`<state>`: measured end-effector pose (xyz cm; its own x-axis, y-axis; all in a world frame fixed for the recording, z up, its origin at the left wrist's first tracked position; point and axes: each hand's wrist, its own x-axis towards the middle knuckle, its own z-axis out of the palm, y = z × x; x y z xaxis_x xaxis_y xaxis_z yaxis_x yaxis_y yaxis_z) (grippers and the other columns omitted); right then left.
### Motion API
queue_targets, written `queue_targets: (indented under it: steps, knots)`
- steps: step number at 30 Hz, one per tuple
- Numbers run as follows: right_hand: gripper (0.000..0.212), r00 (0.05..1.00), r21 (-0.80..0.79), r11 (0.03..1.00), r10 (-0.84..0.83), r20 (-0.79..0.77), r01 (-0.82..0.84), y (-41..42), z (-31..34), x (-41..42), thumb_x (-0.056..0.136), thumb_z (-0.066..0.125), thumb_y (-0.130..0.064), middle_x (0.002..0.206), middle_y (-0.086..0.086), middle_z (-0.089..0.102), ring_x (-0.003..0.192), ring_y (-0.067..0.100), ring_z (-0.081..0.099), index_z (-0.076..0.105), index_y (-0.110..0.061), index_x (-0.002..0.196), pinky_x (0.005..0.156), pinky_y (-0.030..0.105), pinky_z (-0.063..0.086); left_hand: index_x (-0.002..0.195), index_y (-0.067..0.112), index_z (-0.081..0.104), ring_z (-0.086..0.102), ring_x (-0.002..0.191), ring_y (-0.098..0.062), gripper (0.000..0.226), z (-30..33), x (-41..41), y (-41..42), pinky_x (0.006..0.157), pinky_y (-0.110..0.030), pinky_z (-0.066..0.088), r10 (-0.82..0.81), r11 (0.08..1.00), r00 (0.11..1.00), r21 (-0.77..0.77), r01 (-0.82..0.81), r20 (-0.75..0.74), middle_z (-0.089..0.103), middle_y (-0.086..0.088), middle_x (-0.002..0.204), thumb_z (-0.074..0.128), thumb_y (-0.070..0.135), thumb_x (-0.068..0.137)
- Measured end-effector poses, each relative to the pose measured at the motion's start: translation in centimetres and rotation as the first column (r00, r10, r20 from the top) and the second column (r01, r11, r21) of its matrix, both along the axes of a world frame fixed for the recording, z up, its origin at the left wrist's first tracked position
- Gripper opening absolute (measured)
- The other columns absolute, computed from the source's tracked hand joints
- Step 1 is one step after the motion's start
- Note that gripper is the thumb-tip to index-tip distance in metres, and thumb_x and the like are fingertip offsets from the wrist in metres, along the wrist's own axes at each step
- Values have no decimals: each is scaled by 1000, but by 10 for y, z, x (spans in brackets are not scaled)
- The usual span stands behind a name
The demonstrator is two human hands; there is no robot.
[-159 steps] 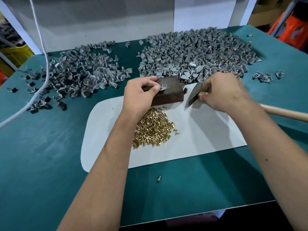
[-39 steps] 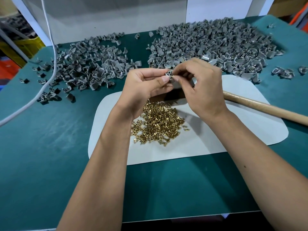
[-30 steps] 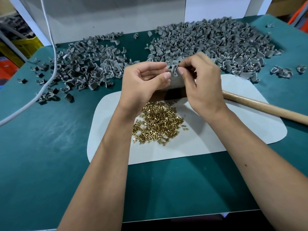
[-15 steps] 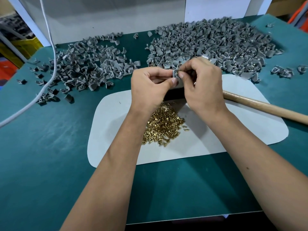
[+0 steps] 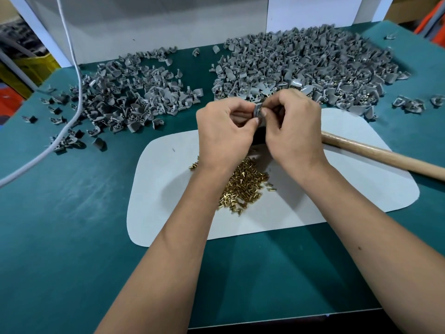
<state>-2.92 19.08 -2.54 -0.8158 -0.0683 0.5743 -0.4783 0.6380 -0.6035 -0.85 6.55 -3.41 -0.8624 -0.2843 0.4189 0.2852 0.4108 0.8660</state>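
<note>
Head view:
Left hand [image 5: 225,136]: pinches the small gray part [image 5: 257,112].
Right hand [image 5: 292,128]: pinches the same part from the other side.
Gray part: above the white mat's [image 5: 168,189] far edge.
Brass rivets [image 5: 243,186]: heaped mid-mat.

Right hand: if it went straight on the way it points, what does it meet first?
Likely the left hand: the right hand points up-left at it, both pinching one small grey part. Depth unclear.
</note>
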Motion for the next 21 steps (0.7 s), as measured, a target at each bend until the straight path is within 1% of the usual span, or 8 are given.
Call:
queue_targets:
  steps: [5,7,9,11,14,16,17,21]
  knots:
    - [10,997,79,994,69,31,-71,3,4,2,93,67,-10,102,4,67,95,16,59,75,-9,100,89,26,46,96,12,76,72,74,-6,24,-2,1,3,77,-31,63,78,989,996,-126,-82,-39,74,4,83,81,0,77]
    - [12,994,111,988,103,37,-106,12,10,2,94,68,-14,102,2,66,95,15,59,75,-10,103,89,24,47,110,18,72,70,80,0,37,-1,1,0,79,-21,60,136,975,989,-168,-142,-48,70,11,87,86,7,77]
    - [13,997,151,986,56,52,-64,27,16,-3,92,68,-11,102,4,67,98,20,61,74,-10,104,94,31,51,114,22,66,68,84,4,43,1,2,-4,79,-14,57,182,966,981,-177,-191,-66,66,18,87,87,12,78]
    - [18,990,283,959,-67,122,30,46,21,-14,88,65,-8,105,7,69,102,27,63,71,-13,104,97,41,51,110,19,68,69,87,1,33,2,1,-9,83,-19,59,181,959,980,-206,-194,-81,67,16,91,84,13,82]
    - [21,917,586,809,-268,296,48,70,23,-28,86,68,-18,104,14,69,102,37,62,69,-12,106,90,40,54,105,17,76,68,90,-4,16,1,-1,-19,91,-24,57,141,938,988,-310,-152,-58,74,8,98,78,15,89]
    - [19,880,645,762,-266,394,-59,78,21,-29,91,69,-27,96,14,70,91,37,63,69,-11,101,80,40,56,100,19,80,61,93,0,12,0,-2,-22,91,-12,48,128,914,991,-383,-135,-43,76,7,101,76,16,89]
    - [19,878,642,760,-238,416,-98,81,20,-28,92,69,-29,90,12,69,85,35,62,69,-11,97,74,38,54,98,20,81,59,96,2,12,-1,-3,-22,93,-12,46,125,914,992,-386,-127,-32,76,7,103,76,16,88]
    - [24,868,623,765,-191,458,-160,85,16,-25,93,69,-32,79,9,64,75,31,58,63,-11,84,61,36,41,100,18,82,64,111,-15,13,-6,-7,-22,105,-42,47,102,936,994,-340,-86,29,76,7,110,76,16,88]
